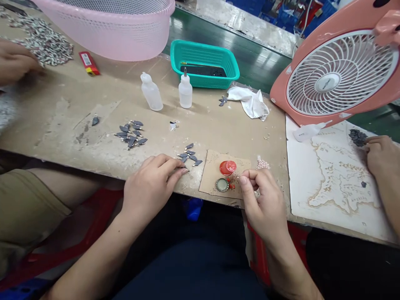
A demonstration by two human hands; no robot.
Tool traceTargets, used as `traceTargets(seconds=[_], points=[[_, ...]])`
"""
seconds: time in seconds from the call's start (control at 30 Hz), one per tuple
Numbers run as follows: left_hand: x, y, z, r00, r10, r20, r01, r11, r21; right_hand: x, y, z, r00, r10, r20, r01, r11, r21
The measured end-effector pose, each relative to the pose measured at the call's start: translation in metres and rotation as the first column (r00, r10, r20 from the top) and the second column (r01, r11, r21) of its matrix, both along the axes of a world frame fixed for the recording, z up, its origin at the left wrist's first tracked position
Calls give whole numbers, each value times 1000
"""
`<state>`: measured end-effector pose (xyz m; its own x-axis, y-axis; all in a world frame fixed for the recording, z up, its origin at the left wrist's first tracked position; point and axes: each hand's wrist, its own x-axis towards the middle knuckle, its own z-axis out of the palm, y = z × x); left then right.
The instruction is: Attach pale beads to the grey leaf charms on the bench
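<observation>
Scuffed tan bench top (56, 125) fills my feed, with a pink mesh basket (109, 29) and a pink desk fan (340, 71) beyond it. The left hand (153, 187) lies loose and holds nothing that I can see, its fingertips (180, 168) just touching a small cluster of dark leaf-shaped charms (189, 154) near the bench's front edge. The right hand (264, 204) curls its thumb and forefinger together above a cardboard square (209, 166); I cannot tell whether they pinch anything. A red cap (227, 167) and a green-rimmed round dish (222, 184) sit on that square. The charms look light and liable to skitter, so I would take one by its pale tip. A co-worker's hand (381, 156) works at the right, and another hand (15, 62) at the left.
</observation>
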<state>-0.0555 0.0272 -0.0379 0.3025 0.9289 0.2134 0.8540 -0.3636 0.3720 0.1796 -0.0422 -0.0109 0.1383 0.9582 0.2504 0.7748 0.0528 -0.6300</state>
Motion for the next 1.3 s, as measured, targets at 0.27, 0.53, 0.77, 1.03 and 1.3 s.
traceTargets(seconds=[0.27,0.53,0.77,1.03,1.3], points=[[-1,-2,1,992,-101,-70,104,994,28,3,24,8,950,77,303,-38,991,-132],[-14,-5,-9,920,-218,325,227,974,13,2,31,13,852,149,501,-82,985,-153],[-12,-12,-7,735,-38,677,217,959,-182,0,32,14,810,174,559,-110,983,-146],[-5,-16,3,563,10,827,412,863,-291,2,20,21,928,-6,-372,-77,975,-208],[22,-25,19,359,271,893,500,752,-429,-9,3,22,589,-106,-801,-133,965,-225]])
